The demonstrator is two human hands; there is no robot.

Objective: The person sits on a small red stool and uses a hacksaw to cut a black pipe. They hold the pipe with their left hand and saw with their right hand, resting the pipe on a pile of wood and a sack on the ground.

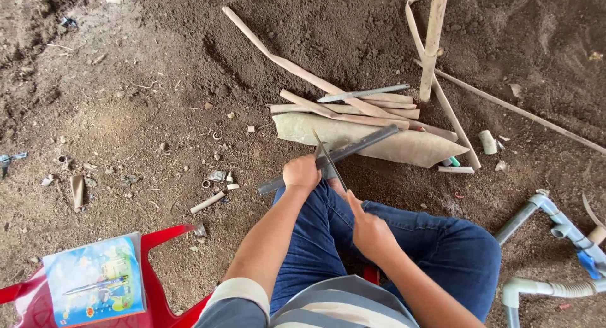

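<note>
The person sat over the dirt floor in blue denim jeans (404, 240), and everything here is placed relative to the long dark grey plastic pipe (328, 159) lying slantwise across the knee. The left hand (302, 173) was closed in a fist around the pipe near its lower-left half, pinning it to the leg. The right hand (371, 230), nearer the body than the pipe, was closed on the handle end of a thin grey saw blade (328, 159), forefinger stretched along it; the blade's edge crossed the pipe just right of the left hand.

The pipe looked stiff, hollow and light, smooth enough to roll or slip under the blade, so a firm hold close beside the cut seemed the sound place to take it. The blade looked thin and springy, likely to buckle if pushed askew.

Beyond the pipe's far end lay a flat, curled sheet of pale tan bark-like material (379, 142) and a bundle of split tan bamboo strips (353, 104), dry and fibrous. Right of the pipe, light grey plastic pipework with elbow joints (549, 217) rested on the soil. Left of it and nearer the body, a glossy red plastic chair (158, 296) carried a colourful printed packet (95, 281). Short white pipe offcuts (207, 202) were scattered left of the pipe's lower end.
</note>
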